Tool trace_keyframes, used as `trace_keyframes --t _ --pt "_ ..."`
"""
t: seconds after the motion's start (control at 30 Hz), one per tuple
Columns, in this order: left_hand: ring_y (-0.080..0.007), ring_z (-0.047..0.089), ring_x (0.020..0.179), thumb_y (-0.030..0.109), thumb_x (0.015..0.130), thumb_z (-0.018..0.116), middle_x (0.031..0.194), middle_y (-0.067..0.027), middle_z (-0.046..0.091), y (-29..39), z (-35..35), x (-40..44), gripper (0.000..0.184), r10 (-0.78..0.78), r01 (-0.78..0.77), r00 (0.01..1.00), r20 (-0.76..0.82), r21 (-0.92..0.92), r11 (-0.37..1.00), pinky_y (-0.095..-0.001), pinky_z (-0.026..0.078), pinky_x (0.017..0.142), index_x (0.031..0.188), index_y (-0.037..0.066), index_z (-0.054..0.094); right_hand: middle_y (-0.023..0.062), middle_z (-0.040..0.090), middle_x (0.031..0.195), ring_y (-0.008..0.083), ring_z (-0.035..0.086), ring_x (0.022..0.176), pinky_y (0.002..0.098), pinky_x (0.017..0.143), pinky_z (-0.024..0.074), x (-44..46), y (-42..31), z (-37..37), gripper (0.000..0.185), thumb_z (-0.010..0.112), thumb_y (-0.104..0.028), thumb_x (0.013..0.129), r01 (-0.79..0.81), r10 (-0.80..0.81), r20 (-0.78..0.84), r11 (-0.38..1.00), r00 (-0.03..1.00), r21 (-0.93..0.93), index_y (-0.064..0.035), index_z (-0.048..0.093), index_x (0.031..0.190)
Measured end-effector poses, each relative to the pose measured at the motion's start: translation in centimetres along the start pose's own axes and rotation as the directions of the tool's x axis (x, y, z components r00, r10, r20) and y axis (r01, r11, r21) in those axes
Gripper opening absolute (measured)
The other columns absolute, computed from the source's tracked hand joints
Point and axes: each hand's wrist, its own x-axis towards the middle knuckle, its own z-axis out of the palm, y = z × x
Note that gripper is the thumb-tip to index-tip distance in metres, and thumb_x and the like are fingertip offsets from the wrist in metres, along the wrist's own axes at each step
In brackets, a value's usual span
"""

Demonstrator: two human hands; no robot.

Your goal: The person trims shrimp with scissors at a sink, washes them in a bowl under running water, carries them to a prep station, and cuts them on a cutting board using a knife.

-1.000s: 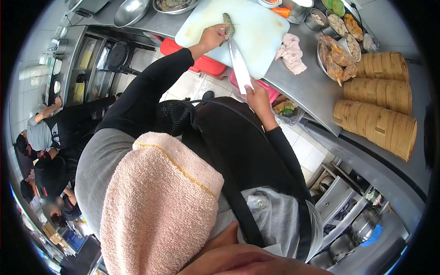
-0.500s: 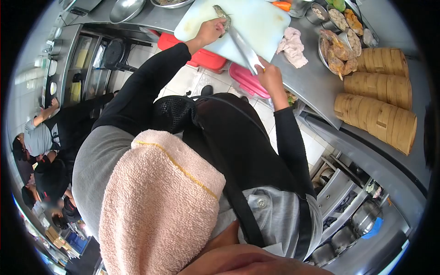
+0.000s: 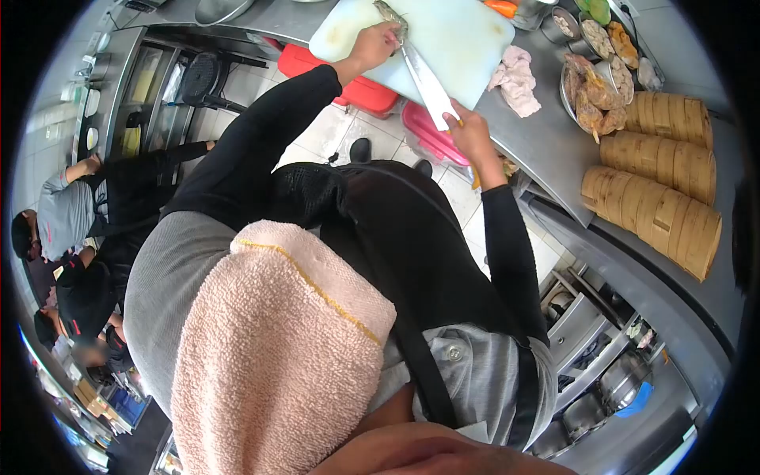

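On the white cutting board [image 3: 463,51] lies a greyish, shrimp-like piece [image 3: 388,13], its near end pinched in the fingers of my left hand [image 3: 375,45]. My right hand [image 3: 473,134] is wrapped round the handle of a large knife [image 3: 427,87]. The blade slants up and left across the board, its tip beside my left fingertips and the shrimp-like piece. Whether the tip touches the piece cannot be made out. A crumpled pink cloth [image 3: 517,81] lies on the steel counter just right of the board.
To the right stand a bowl of cooked poultry [image 3: 590,95], small metal tins [image 3: 560,25] and bamboo steamers [image 3: 653,214]. Red [image 3: 368,93] and pink [image 3: 431,133] containers sit below the counter edge. Several people, one in a grey shirt [image 3: 63,212], are at far left.
My right hand and the knife handle have moved right and up from their place one second ago. The left hand still holds the shrimp-like piece, now nearer the top of the view.
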Motion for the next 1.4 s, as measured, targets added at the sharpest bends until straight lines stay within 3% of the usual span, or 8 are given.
trace_keyframes --t 0.23,0.37,0.6,0.7,0.8,0.93,1.13,1.4 --pt "-0.0360 0.068 0.093 0.051 0.073 0.073 0.094 -0.0155 0.072 1.2 -1.0 4.1 0.054 0.016 -0.092 0.972 0.234 0.315 0.945 -0.0472 0.053 0.086 0.114 0.016 0.069 0.0216 0.067 0.121 0.0362 0.066 0.112 0.0389 0.094 0.0513 -6.3 -1.0 -1.2 0.041 0.061 -0.017 0.095 0.089 -0.090 0.013 0.995 0.996 0.039 -0.0054 0.060 0.134" --pt "-0.0384 0.067 0.095 0.027 0.081 0.068 0.100 -0.0206 0.068 2.4 -3.8 3.0 0.035 -0.031 -0.058 0.984 0.173 0.486 0.872 -0.0502 0.052 0.082 0.111 0.011 0.058 0.0251 0.070 0.107 0.0412 0.067 0.101 0.0449 0.090 0.0508 -7.7 -0.6 -4.3 0.042 0.058 -0.018 0.093 -0.117 0.117 -0.017 0.993 0.993 0.029 -0.0087 0.061 0.134" --pt "-0.0367 0.068 0.081 0.027 0.082 0.066 0.087 -0.0166 0.069 1.6 -19.0 2.0 0.034 0.189 -0.125 0.961 -0.201 0.293 0.948 -0.0503 0.051 0.076 0.112 0.014 0.056 0.0057 0.062 0.080 0.0077 0.047 0.050 0.0266 0.046 0.0413 -8.4 1.4 -2.7 0.044 0.056 -0.015 0.101 -0.369 0.342 0.139 0.856 0.929 0.361 -0.0069 0.054 0.144" --pt "-0.0318 0.069 0.082 0.027 0.082 0.066 0.085 -0.0163 0.068 3.3 -27.7 1.9 0.035 -0.086 0.124 0.961 -0.262 0.130 0.984 -0.0456 0.053 0.077 0.112 0.012 0.058 -0.0002 0.054 0.068 0.0059 0.045 0.047 0.0255 0.043 0.0375 -7.9 1.1 -1.6 0.045 0.057 -0.016 0.102 -0.319 0.313 0.069 0.894 0.947 0.316 -0.0042 0.052 0.145" --pt "-0.0328 0.068 0.084 0.016 0.083 0.068 0.085 -0.0157 0.070 0.2 -31.8 4.3 0.022 0.247 -0.256 0.846 -0.472 0.047 0.966 -0.0418 0.053 0.074 0.101 0.005 0.063 -0.0021 0.053 0.065 0.0055 0.043 0.046 0.0254 0.043 0.0357 -6.9 -0.2 -1.1 0.044 0.057 -0.017 0.102 -0.312 0.311 0.056 0.893 0.949 0.324 -0.0034 0.052 0.144" --pt "-0.0316 0.068 0.103 0.019 0.082 0.068 0.114 -0.0167 0.070 -7.4 -33.6 10.3 0.050 0.166 -0.059 0.981 -0.104 0.652 0.756 -0.0454 0.052 0.088 0.128 0.009 0.055 -0.0026 0.053 0.067 0.0055 0.043 0.048 0.0248 0.043 0.0354 -6.0 -1.5 -0.2 0.042 0.057 -0.015 0.102 -0.334 0.334 0.067 0.867 0.940 0.370 -0.0046 0.054 0.143" --pt "-0.0335 0.067 0.100 0.031 0.078 0.073 0.104 -0.0196 0.066 -6.2 -23.7 11.8 0.028 0.218 -0.302 0.951 0.218 0.802 0.516 -0.0457 0.056 0.084 0.096 0.010 0.076 0.0021 0.057 0.067 0.0095 0.050 0.049 0.0265 0.048 0.0443 -6.6 -5.0 0.8 0.045 0.058 -0.017 0.099 -0.413 0.422 0.052 0.845 0.905 0.341 -0.0126 0.055 0.144" --pt "-0.0408 0.069 0.089 0.034 0.077 0.071 0.091 -0.0231 0.071 -1.8 -24.1 13.8 0.036 0.230 -0.190 0.973 0.006 0.588 0.786 -0.0487 0.056 0.082 0.095 0.003 0.072 0.0013 0.059 0.073 0.0076 0.050 0.052 0.0252 0.048 0.0434 -6.8 -2.9 0.4 0.045 0.057 -0.020 0.101 -0.379 0.373 0.091 0.846 0.923 0.375 -0.0076 0.054 0.144"
